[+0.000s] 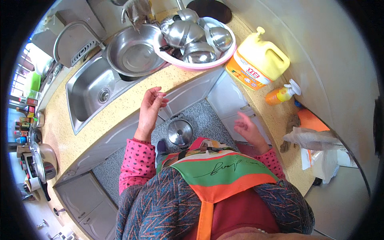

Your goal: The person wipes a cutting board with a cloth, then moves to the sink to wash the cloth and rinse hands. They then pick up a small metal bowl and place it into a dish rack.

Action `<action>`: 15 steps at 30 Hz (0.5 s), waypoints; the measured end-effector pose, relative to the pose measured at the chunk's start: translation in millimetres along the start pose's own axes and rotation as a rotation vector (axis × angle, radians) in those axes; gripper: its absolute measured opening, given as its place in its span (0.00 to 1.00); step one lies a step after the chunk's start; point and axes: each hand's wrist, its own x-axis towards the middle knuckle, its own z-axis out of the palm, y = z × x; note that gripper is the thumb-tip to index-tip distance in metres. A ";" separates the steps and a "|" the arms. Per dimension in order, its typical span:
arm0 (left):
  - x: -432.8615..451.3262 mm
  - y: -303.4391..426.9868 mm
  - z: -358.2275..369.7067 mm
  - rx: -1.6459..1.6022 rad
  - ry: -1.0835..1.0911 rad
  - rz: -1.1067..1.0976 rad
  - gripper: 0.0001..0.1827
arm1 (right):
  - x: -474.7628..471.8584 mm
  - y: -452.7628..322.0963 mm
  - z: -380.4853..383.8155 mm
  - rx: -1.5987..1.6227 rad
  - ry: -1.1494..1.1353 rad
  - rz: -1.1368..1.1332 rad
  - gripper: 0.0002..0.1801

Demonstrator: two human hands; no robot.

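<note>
My left hand [151, 106] hangs before the counter edge near the sink, holding nothing, its fingers loosely curled and apart. Lower on the other side, my right hand [246, 126] is slightly blurred, empty, with fingers spread by the right cabinet doors. Between them, on the grey floor, a round stainless steel lid or pan [180, 132] rests near my foot. A white basin with a pink rim [192, 66] stands on the counter, piled with stainless steel bowls [184, 33] and a ladle [188, 14]. Left of it, a wide metal basin [135, 55] sits over part of the double sink [81, 99].
A yellow detergent jug [259, 58] and an orange spray bottle [282, 93] stand on the right counter. Grey cloths [313, 139] lie beyond them. An arched faucet [72, 25] rises behind the sink. Several pots [45, 162] and bottles line the far left.
</note>
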 end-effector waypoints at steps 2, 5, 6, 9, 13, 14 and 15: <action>-3.8 6.7 1.8 0.031 -0.036 0.007 0.18 | 19.7 -49.1 1.8 -0.153 0.048 -0.220 0.42; 4.9 5.5 7.5 0.056 -0.069 0.021 0.19 | 46.5 -122.4 3.7 -0.349 0.155 -0.570 0.47; 3.0 8.8 12.8 0.073 -0.082 0.018 0.18 | 52.8 -137.4 6.0 -0.404 0.199 -0.686 0.48; 0.2 -2.2 23.0 0.070 -0.184 0.009 0.18 | 63.9 -161.9 4.7 -0.665 0.291 -0.897 0.52; -1.6 -0.2 52.6 0.096 -0.355 -0.019 0.18 | 76.2 -187.6 -11.6 -0.929 0.428 -0.943 0.51; -1.9 -0.7 57.3 0.095 -0.390 -0.017 0.18 | 81.3 -191.6 -14.6 -0.953 0.437 -0.922 0.54; -4.7 -0.5 60.9 0.082 -0.400 -0.020 0.18 | 88.0 -195.9 -15.5 -0.993 0.440 -0.892 0.55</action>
